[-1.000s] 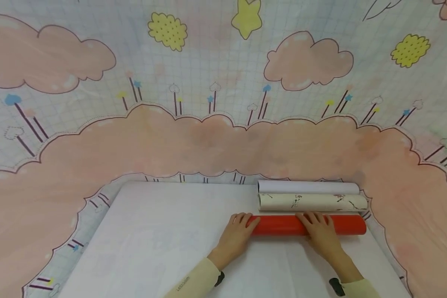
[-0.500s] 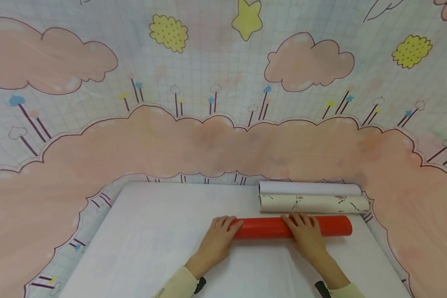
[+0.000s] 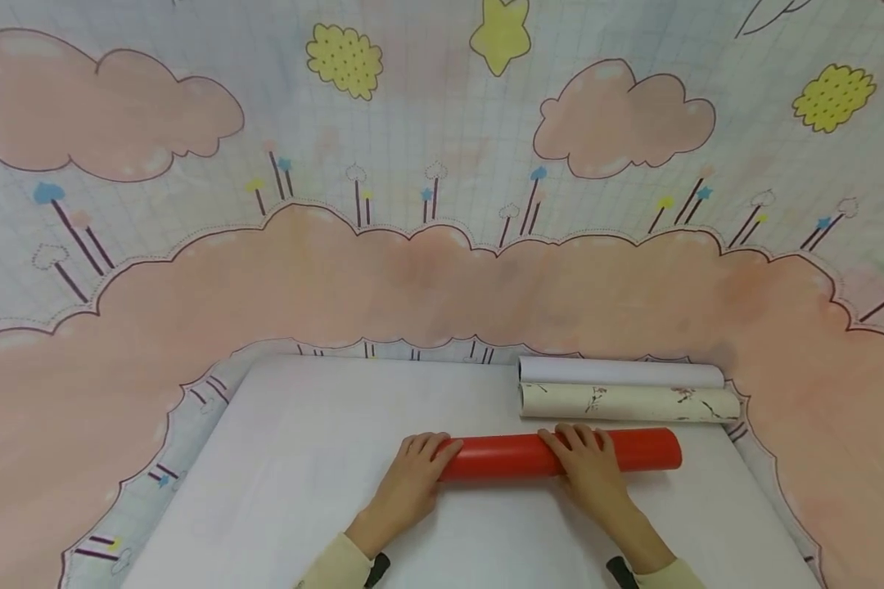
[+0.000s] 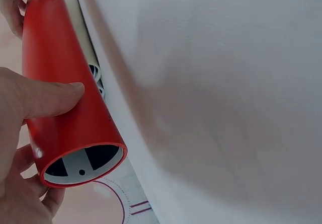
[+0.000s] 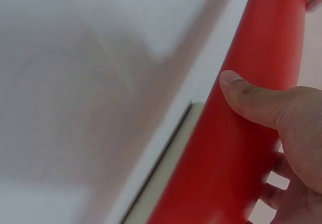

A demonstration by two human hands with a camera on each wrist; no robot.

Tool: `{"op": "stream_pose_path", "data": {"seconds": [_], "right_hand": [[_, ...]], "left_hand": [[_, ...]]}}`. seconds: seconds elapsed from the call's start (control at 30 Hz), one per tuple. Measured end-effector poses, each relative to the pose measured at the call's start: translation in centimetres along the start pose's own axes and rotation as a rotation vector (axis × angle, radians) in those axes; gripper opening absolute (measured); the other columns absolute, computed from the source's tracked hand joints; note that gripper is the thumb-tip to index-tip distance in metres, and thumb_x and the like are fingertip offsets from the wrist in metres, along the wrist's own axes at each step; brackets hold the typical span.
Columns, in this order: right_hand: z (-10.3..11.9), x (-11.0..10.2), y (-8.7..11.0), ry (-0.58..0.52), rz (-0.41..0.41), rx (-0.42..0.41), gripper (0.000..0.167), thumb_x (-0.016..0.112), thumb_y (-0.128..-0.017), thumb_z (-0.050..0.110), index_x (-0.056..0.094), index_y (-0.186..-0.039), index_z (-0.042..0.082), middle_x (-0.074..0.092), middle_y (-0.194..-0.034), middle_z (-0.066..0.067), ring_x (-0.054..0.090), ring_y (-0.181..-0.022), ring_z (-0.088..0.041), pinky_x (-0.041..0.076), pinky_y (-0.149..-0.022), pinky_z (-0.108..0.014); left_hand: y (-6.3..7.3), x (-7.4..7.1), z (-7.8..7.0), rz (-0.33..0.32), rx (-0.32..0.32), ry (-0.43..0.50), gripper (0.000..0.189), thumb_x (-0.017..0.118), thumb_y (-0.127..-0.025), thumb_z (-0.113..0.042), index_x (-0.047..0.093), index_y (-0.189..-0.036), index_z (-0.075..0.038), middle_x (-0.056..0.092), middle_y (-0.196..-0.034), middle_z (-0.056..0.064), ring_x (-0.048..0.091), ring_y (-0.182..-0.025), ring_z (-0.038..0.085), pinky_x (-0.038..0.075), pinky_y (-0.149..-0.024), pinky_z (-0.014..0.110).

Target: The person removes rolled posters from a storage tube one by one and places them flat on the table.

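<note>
Both hands hold a red paper roll (image 3: 497, 456) that lies crosswise over the white tabletop. My left hand (image 3: 411, 481) grips it close to its left end, thumb on the near side and fingers over the far side. Around the middle of the roll, my right hand (image 3: 589, 474) holds it the same way. In the left wrist view the roll's open end (image 4: 83, 166) shows a hollow inside with a pale lining and dark patches. The right wrist view has the right thumb (image 5: 251, 98) pressed along the red surface.
Behind the red roll lie a cream roll with a branch pattern (image 3: 629, 402) and a plain white roll (image 3: 619, 373), side by side at the table's back right. The white table (image 3: 302, 442) meets a cloud-patterned cloth (image 3: 412, 286) beyond its edges.
Both hands have moved to the left with the red roll, and slightly toward the person. The cream and white rolls stay in place on the table; the head view has shifted a little.
</note>
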State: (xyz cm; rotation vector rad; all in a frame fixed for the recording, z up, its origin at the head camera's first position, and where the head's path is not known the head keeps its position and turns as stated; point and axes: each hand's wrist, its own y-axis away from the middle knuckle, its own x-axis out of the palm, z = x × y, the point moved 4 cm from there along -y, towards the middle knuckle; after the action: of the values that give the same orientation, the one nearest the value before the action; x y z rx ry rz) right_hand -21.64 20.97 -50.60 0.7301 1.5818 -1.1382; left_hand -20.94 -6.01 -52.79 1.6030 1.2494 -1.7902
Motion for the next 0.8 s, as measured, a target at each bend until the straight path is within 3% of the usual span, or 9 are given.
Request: {"op": "stream_pose_path", "data": {"seconds": [0.23,0.43,0.6,0.8], "right_hand": [[1.1,0.6,-0.6,-0.041,0.036,-0.008,0.071,0.090,-0.067,0.021,0.059,-0.131,0.022,0.060,-0.122,-0.010,0.052,-0.116,-0.034,0.039,-0.099,-0.061],[1.9,1.2,-0.8,-0.040,0.043,-0.004,0.071,0.090,-0.067,0.026,0.059,-0.130,0.023,0.060,-0.120,-0.007,0.052,-0.115,-0.032,0.039,-0.098,-0.059],[2.4,2.0,-0.5,-0.069,0.115,0.012,0.071,0.089,-0.068,0.032,0.059,-0.131,0.022,0.060,-0.120,-0.007,0.052,-0.115,-0.032,0.039,-0.098,-0.060],[2.1,2.0,-0.8,-0.073,0.100,0.041,0.072,0.089,-0.067,0.032,0.059,-0.132,0.023,0.061,-0.122,-0.007,0.051,-0.116,-0.032,0.038,-0.100,-0.061]], "left_hand": [[0.5,-0.2,1.3,0.052,-0.020,0.025,0.071,0.081,-0.079,-0.018,0.049,-0.142,-0.023,0.055,-0.137,0.003,0.050,-0.125,0.024,0.042,-0.108,0.045],[1.1,-0.3,2.1,0.037,-0.012,0.035,0.070,0.081,-0.077,-0.015,0.051,-0.140,-0.021,0.057,-0.133,0.002,0.051,-0.122,0.024,0.042,-0.108,0.044],[1.9,0.3,2.3,0.062,0.000,0.046,0.067,0.081,-0.077,-0.016,0.052,-0.138,-0.020,0.058,-0.131,0.003,0.052,-0.121,0.024,0.043,-0.106,0.045],[0.9,0.2,2.4,0.050,0.013,0.030,0.067,0.081,-0.078,-0.015,0.052,-0.138,-0.019,0.058,-0.131,0.003,0.052,-0.121,0.024,0.042,-0.107,0.044]]}}
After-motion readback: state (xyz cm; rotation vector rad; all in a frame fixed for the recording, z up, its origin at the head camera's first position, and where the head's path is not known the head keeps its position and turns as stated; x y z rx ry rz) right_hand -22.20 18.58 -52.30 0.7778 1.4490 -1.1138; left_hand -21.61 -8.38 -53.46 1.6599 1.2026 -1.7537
